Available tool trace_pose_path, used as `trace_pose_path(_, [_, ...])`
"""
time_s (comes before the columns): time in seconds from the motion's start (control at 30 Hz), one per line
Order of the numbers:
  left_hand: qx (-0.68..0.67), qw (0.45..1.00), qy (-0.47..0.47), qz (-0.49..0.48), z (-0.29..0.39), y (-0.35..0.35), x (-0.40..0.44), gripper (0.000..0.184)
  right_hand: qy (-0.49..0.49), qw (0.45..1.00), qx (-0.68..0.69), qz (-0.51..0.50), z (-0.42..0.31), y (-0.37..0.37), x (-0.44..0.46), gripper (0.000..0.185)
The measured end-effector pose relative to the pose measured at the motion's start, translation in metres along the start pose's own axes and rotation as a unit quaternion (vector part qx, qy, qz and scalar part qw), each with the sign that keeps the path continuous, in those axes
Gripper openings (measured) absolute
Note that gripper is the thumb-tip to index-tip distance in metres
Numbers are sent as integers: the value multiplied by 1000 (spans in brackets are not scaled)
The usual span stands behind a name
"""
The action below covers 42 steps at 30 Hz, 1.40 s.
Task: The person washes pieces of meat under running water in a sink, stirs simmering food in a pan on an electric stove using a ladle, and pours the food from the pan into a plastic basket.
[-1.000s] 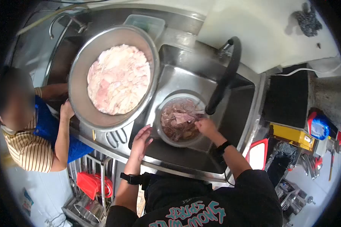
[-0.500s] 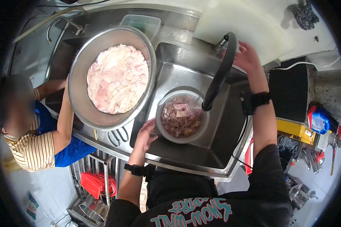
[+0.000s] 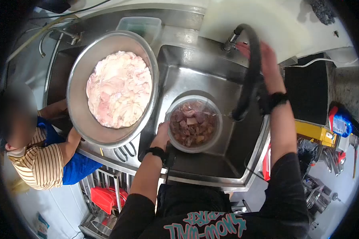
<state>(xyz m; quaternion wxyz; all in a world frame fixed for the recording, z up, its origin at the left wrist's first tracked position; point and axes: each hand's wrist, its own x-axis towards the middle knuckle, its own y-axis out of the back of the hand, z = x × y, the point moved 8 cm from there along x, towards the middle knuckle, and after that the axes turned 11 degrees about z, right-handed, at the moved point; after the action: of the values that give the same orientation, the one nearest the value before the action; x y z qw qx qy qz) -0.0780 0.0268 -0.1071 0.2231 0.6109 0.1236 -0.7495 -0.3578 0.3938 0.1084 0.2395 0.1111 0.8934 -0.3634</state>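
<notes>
A pale round bowl point(image 3: 217, 137) stands in the sink basin, holding chunks of dark reddish meat point(image 3: 193, 127) in liquid. My left hand point(image 3: 162, 134) grips the bowl's left side, its fingers partly hidden by the wall. Up at the tap point(image 3: 228, 44), my right hand point(image 3: 267, 59) is blurred, with fingers stretched out toward the tap's base. The black tap hose point(image 3: 253, 71) arches in front of that hand. Its blurred end hangs right of the bowl.
A large steel bowl point(image 3: 76, 97) of pale raw meat point(image 3: 119, 89) is at the left, beside a person in a striped shirt point(image 3: 44, 159). Black-handled scissors point(image 3: 125, 152) lie below it. A clear plastic tub point(image 3: 139, 26) and a whitish board point(image 3: 235, 20) are behind.
My left hand has moved up and right against the bowl. The hose end has swung right, away from above the bowl. The large steel bowl has shifted slightly left.
</notes>
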Motion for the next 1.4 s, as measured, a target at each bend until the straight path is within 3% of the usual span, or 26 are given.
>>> trace_pose_path(0.03, [-12, 1000, 4, 6, -6, -1, 25, 43, 75, 992, -69, -68, 5, 19, 5, 44])
trace_pose_path(0.07, [-26, 999, 2, -19, -15, -3, 60, 44, 128, 972, -198, 12, 32, 57, -4, 43])
trace_pose_path(0.13, [-61, 996, -5, -65, -35, -1, 118, 46, 141, 848, -493, 133, 122, 152, -25, 44])
trace_pose_path(0.17, [-47, 997, -9, -63, -34, -1, 121, 47, 101, 788, -587, 155, 169, 192, -38, 46])
trace_pose_path(0.23, [-15, 998, -18, -50, -35, 6, 120, 48, -78, 663, -722, 184, 240, 226, -75, 50])
trace_pose_path(0.3, [-62, 996, -65, -18, -19, 8, 92, 43, 25, 800, -566, 198, 306, 285, -65, 46])
trace_pose_path(0.4, [-57, 994, -90, 5, -8, 7, 56, 37, 35, 816, -518, 254, 272, 241, -102, 39])
trace_pose_path(0.5, [-90, 992, -82, -32, -16, 8, 22, 28, 18, 857, -478, 189, 232, 198, -128, 25])
trace_pose_path(0.53, [-127, 988, -62, -60, -14, 5, -5, 25, 30, 901, -391, 188, 218, 181, -141, 21])
trace_pose_path(0.6, [-173, 973, -67, -135, -8, -1, -72, 16, 63, 885, -428, 173, 187, 171, -161, 19])
trace_pose_path(0.73, [-213, 952, -161, -147, -20, 19, -163, 18, 94, 865, -476, 125, 125, 143, -216, 17])
trace_pose_path(0.77, [-202, 947, -210, -137, -21, 28, -177, 19, 76, 905, -411, 79, 116, 115, -235, 17])
trace_pose_path(0.8, [-225, 947, -157, -168, -27, 34, -212, 25, 102, 867, -483, 76, 102, 118, -240, 20])
trace_pose_path(0.83, [-241, 956, -150, -72, -34, 54, -236, 30, 94, 869, -474, 111, 90, 62, -284, 23])
trace_pose_path(0.87, [-209, 930, -258, -160, -41, 52, -199, 37, 78, 889, -451, -17, 91, 73, -274, 25])
trace_pose_path(0.9, [-251, 934, -213, -139, -48, 71, -230, 39, 85, 875, -476, -2, 88, 36, -308, 24])
trace_pose_path(0.93, [-302, 923, -189, -147, -56, 87, -248, 41, 73, 855, -514, 6, 88, 51, -298, 22])
trace_pose_path(1.03, [-462, 844, -160, -219, -75, 131, -279, 44, 44, 866, -488, -98, 121, 2, -335, 16])
trace_pose_path(1.07, [-430, 876, -148, -162, -86, 153, -290, 43, 27, 861, -497, -102, 127, -10, -347, 15])
trace_pose_path(1.17, [-480, 833, -209, -180, -118, 226, -301, 42, -1, 846, -517, -129, 174, -27, -366, 16])
trace_pose_path(1.2, [-462, 845, -227, -143, -131, 257, -311, 44, 6, 843, -519, -144, 195, -39, -379, 16])
trace_pose_path(1.3, [-543, 794, -237, -134, -163, 334, -318, 41, -7, 818, -545, -185, 261, -63, -404, 20])
trace_pose_path(1.33, [-505, 820, -247, -112, -170, 360, -294, 34, -17, 806, -558, -196, 287, -69, -412, 21])
trace_pose_path(1.4, [-548, 807, -196, -101, -198, 408, -264, 33, -34, 796, -565, -215, 343, -88, -433, 24])
